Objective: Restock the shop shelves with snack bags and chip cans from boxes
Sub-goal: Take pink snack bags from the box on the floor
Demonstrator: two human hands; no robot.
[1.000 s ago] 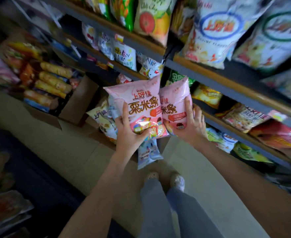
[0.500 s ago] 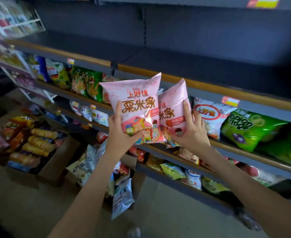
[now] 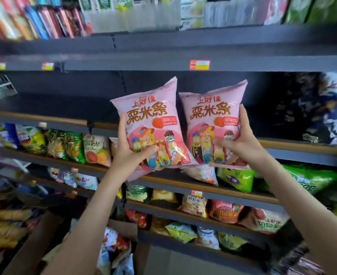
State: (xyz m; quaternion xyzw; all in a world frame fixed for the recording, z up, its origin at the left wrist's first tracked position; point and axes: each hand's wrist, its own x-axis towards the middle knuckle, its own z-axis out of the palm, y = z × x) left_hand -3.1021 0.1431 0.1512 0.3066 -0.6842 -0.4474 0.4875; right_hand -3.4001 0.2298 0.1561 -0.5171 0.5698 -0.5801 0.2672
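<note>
Two pink snack bags are held up side by side in front of a dark, bare shelf bay (image 3: 68,104). My left hand (image 3: 130,151) grips the left pink bag (image 3: 149,116) by its lower left part, thumb across the front. My right hand (image 3: 241,143) grips the right pink bag (image 3: 213,114) at its lower right edge, fingers behind and thumb in front. Both bags stand upright with their printed fronts facing me, a narrow gap between them. Their bottom edges hang just above the shelf's wooden front lip (image 3: 302,144).
Lower shelves hold green, yellow and white snack bags (image 3: 92,149). A dark printed bag (image 3: 326,108) sits at the right end of the bare shelf. An open cardboard box (image 3: 122,249) of bags stands on the floor below, another box (image 3: 6,227) at left. The top shelf holds packets (image 3: 54,18).
Both hands have lifted the pink bags higher and spread them apart, so they no longer overlap. My view has tilted up from the floor boxes to the bare shelf.
</note>
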